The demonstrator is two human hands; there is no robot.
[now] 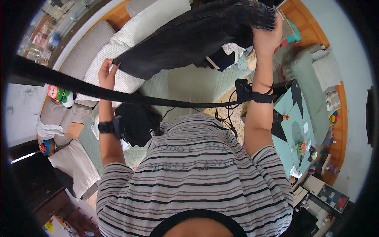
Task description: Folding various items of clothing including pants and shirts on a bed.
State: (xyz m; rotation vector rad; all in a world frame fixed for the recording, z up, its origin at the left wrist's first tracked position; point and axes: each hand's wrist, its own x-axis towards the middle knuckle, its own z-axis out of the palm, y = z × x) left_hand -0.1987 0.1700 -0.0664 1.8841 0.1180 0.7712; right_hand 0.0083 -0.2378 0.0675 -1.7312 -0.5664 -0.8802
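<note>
A black denim garment (pixel 183 41), probably a pair of trousers, is stretched out in the air in front of me. My left hand (pixel 106 75) pinches its lower left corner between thumb and fingers. At the upper right, my right hand (pixel 268 40) grips the gathered or frayed end of the same garment, raised higher than the left. The cloth sags between the two hands over a green quilted sofa cover (pixel 180 86). Behind its lower edge, a pile of clothes (pixel 231 57) is partly hidden. Each forearm wears a black strapped device.
White ribbed cushions (pixel 94 65) line the sofa back at left. A black bag or cloth (pixel 137 124) lies beside my left forearm. Black cables (pixel 226 118) trail over the speckled floor. A table with a pale green top (pixel 291 127) stands at right, holding small items. A black strap crosses the view.
</note>
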